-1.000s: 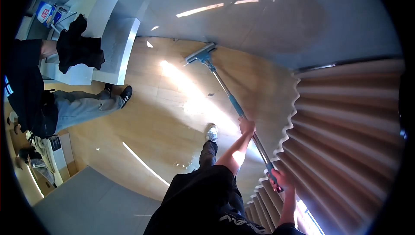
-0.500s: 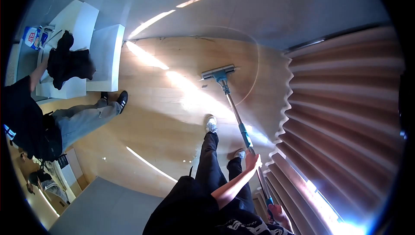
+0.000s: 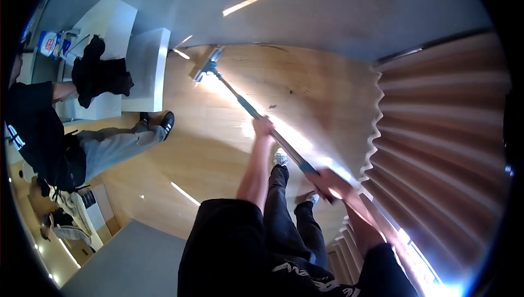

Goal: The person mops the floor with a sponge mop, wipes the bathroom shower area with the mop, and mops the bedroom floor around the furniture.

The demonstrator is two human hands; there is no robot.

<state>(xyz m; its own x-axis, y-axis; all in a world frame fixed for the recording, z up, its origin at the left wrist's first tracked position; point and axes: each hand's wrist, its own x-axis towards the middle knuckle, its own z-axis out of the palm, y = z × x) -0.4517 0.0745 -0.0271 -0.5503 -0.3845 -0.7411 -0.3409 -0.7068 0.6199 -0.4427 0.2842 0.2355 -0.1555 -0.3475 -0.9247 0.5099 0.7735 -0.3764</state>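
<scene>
mop (image 3: pixel 240 100): slim pole (image 3: pixel 287 146), flat oblong head (image 3: pixel 207 66)
left hand (image 3: pixel 263 126): clasped around the pole
right hand (image 3: pixel 330 182): gripping near its lower end
floor (image 3: pixel 333 87): smooth wood
curtain (image 3: pixel 436 117): wavy pleats

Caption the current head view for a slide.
Left hand and right hand grip a mop angled across a sunlit floor.

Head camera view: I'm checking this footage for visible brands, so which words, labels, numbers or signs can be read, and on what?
None reads clearly.
Blue-and-white package: red characters, too small and blurred to read.
Wearer's black shirt: white lettering, creased and blurred, unreadable.
Other person's black top: white marks, too blurred to tell whether letters.
Long-handled squeegee: no lettering visible.
</scene>
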